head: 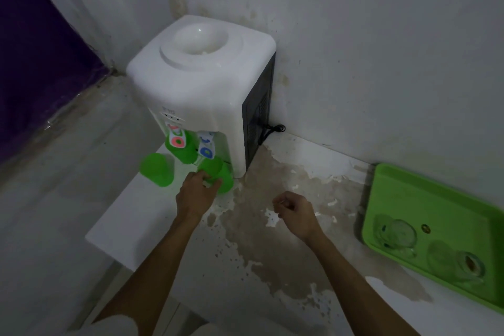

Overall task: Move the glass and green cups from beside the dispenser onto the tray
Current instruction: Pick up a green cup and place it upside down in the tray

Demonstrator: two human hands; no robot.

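my left hand (197, 190) gripping an upside-down green plastic cup (218, 174) right by the white tabletop water dispenser (201, 84), right hand (296, 213) loosely curled and empty, two clear glasses (395, 230) sitting on the green rectangular plastic tray (436, 199) well to the right

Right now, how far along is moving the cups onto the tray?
Done: two glass cups lie on the green tray. In hand: the left hand grips a green cup by the dispenser. Left: two more green cups near the taps. The right hand holds no cup.
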